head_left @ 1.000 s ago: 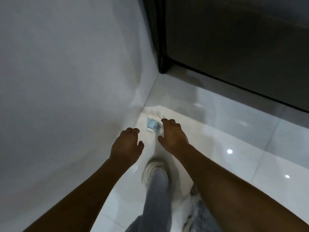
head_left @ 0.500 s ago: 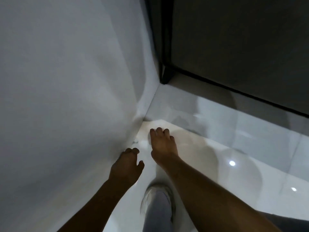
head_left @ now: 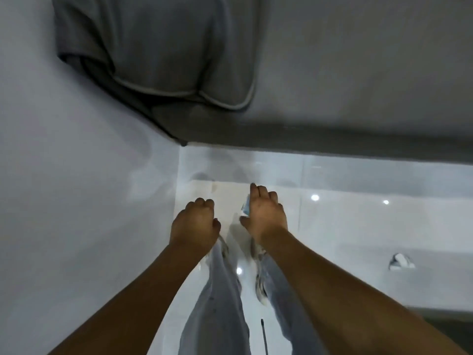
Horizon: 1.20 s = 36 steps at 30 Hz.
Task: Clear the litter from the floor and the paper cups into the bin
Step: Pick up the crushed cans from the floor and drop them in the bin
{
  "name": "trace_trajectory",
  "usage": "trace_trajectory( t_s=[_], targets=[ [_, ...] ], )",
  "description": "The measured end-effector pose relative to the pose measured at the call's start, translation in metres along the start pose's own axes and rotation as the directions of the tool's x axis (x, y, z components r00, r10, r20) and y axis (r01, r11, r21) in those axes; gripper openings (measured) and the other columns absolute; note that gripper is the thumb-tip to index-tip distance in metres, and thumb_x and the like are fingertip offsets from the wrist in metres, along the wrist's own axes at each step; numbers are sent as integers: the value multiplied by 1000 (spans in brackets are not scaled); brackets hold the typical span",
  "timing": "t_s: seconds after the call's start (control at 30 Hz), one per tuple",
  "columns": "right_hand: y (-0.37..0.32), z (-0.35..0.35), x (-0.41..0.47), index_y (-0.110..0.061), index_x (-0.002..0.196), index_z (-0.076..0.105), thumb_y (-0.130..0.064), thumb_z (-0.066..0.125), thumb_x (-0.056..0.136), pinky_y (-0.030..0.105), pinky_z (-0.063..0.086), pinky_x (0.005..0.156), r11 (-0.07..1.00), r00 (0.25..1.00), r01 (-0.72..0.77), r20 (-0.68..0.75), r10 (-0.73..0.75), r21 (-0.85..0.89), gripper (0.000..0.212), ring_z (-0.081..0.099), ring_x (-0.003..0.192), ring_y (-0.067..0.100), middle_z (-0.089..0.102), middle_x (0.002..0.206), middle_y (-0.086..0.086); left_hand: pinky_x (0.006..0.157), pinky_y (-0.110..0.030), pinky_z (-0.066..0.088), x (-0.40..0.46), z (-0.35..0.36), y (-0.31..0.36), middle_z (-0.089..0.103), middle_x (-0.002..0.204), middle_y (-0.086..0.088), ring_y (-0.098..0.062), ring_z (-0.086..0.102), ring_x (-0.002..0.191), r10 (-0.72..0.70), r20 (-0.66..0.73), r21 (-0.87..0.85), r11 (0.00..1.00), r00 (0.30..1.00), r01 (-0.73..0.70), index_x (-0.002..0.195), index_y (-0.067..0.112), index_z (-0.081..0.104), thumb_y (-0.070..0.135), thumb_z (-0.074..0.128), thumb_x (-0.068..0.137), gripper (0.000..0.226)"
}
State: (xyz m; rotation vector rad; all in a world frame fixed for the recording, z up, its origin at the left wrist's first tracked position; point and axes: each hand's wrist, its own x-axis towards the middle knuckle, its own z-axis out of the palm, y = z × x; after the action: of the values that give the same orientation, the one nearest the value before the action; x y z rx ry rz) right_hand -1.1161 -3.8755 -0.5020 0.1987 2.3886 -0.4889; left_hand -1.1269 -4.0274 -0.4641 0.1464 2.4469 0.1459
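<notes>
My right hand [head_left: 265,213] is held out over the glossy white floor, fingers curled around a small blue-and-white wrapper [head_left: 245,207]; only the wrapper's edge shows at the hand's left side. My left hand [head_left: 195,224] hangs beside it, fingers curled into a loose fist with nothing visible in it. Another piece of litter, a crumpled silvery-white scrap [head_left: 400,261], lies on the floor far to the right. No bin or paper cup is in view.
A white wall [head_left: 76,201] runs along the left. A grey sofa [head_left: 332,98] with a cushion [head_left: 158,47] fills the top. My legs in light jeans [head_left: 220,303] and pale shoes stand below the hands.
My right hand came up off the floor by the wall corner with the wrapper in it. The view swung from a dark door to the sofa.
</notes>
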Motion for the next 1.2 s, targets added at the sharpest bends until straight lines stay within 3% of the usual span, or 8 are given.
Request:
trace_trajectory(
  t_s=[0.27, 0.57, 0.77, 0.9, 1.2],
  targets=[
    [41, -100, -125, -16, 145, 24, -36, 67, 86, 37, 44, 98, 933, 957, -242, -97, 275, 266, 75, 39, 127, 26, 39, 142, 5, 92, -30, 43, -79, -87, 98, 53, 126, -1, -19, 49, 115, 249, 42, 183, 950, 968, -252, 128, 17, 48, 27, 45, 93, 37],
    [121, -121, -240, -16, 147, 22, -36, 67, 85, 38, 44, 97, 735, 830, -401, -124, 545, 546, 79, 39, 126, 25, 38, 143, 3, 102, -27, 39, -130, -115, 217, 50, 134, 0, -17, 49, 120, 506, 97, 335, 795, 857, -507, 136, 19, 43, 31, 45, 96, 42],
    [216, -109, -296, -15, 148, 22, -38, 67, 84, 38, 45, 92, 560, 697, -492, -84, 712, 667, 81, 40, 124, 26, 40, 142, 2, 99, -28, 38, -143, -81, 337, 52, 129, -1, -19, 49, 117, 651, 226, 405, 614, 724, -678, 132, 16, 45, 28, 44, 96, 38],
    [293, -92, -323, -18, 145, 24, -37, 68, 84, 39, 43, 97, 414, 612, -531, -3, 791, 739, 78, 40, 125, 25, 39, 142, 1, 100, -29, 36, -149, -36, 426, 52, 128, -2, -19, 48, 117, 711, 327, 420, 481, 623, -769, 130, 16, 46, 30, 43, 96, 37],
    [426, -51, -353, -19, 144, 27, -37, 71, 83, 41, 42, 100, 199, 484, -546, 113, 868, 814, 78, 39, 128, 27, 40, 143, 2, 99, -28, 35, -152, 60, 563, 52, 126, -3, -20, 45, 118, 725, 485, 434, 286, 489, -854, 127, 14, 48, 26, 43, 94, 35]
  ],
)
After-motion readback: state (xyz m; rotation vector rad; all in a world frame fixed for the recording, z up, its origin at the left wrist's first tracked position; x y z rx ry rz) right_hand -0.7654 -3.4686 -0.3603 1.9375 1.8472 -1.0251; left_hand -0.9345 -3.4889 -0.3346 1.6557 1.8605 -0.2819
